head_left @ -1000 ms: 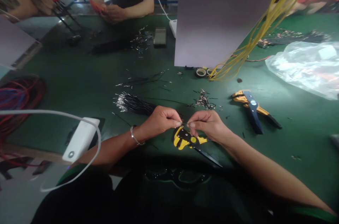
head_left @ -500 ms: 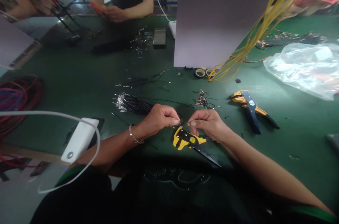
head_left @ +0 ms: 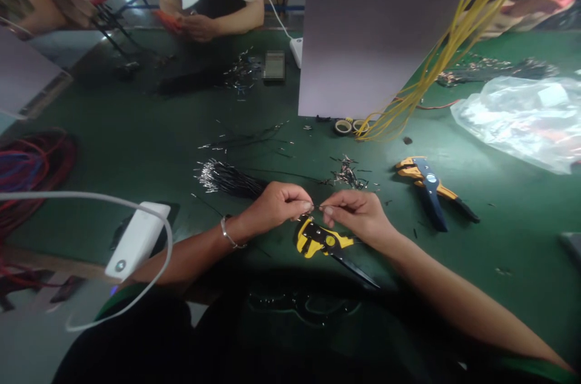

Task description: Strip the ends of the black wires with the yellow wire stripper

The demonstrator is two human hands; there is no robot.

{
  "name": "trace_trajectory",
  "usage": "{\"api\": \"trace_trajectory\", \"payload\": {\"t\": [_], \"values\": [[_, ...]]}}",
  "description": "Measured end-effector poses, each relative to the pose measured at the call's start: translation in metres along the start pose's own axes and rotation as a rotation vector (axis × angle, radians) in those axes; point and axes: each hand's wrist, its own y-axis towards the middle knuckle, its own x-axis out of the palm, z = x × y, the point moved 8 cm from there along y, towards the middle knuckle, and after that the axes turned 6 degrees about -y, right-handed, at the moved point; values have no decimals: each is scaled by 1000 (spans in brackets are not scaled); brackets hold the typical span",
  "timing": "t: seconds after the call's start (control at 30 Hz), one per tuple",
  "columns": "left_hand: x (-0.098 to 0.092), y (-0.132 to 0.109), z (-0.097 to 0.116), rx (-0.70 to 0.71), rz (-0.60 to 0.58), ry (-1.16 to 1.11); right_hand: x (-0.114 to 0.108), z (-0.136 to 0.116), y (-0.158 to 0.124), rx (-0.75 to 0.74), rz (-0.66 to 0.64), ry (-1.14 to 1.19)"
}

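Note:
My left hand [head_left: 287, 207] is closed in a pinch, thumb against forefinger, with the tip of a thin dark wire showing at the fingertips. Facing it, my right hand [head_left: 358, 215] pinches a thin wire end too. Only a small gap separates the fingertips, and most of the wire is hidden. Just below both hands lies a yellow and black wire stripper [head_left: 324, 240] on the green table. Beside my left hand rests a bundle of black wires [head_left: 231, 178] with bare, shiny ends. A small pile of wire scraps [head_left: 347, 173] lies beyond the hands.
A blue and orange wire stripper [head_left: 429, 181] lies to the right, near a clear plastic bag [head_left: 521, 120]. Yellow wires [head_left: 422, 81] hang by a pale panel [head_left: 358, 33], with tape rolls [head_left: 344, 126] below it. At left are a white power bank [head_left: 137, 241] and red wire coils [head_left: 36, 172]. Co-workers sit opposite.
My right fingers have curled in and shifted slightly. The stretch of thin wire seen between my fingertips is less visible now. My left hand has moved slightly to the right.

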Motion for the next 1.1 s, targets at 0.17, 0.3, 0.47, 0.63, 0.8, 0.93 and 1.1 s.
{"api": "trace_trajectory", "payload": {"t": [0.17, 0.3, 0.47, 0.63, 0.8, 0.93, 1.1], "values": [[2, -1, 4, 15, 2, 42, 2, 1, 0, 11, -1, -21], [5, -3, 9, 33, 2, 112, 6, 0, 0, 40, -4, -32], [9, -5, 10, 63, -20, 179, 9, -2, 0, 45, -4, -68], [11, -7, 11, 130, -31, 236, 7, -6, -1, 1, 14, -189], [15, -9, 11, 161, -26, 262, 8, -17, -2, -150, 68, -412], [19, -12, 15, 264, -13, 330, 11, -28, -5, -292, 136, -516], [16, -10, 12, 226, -11, 304, 9, -18, -3, -131, 106, -411]]}}
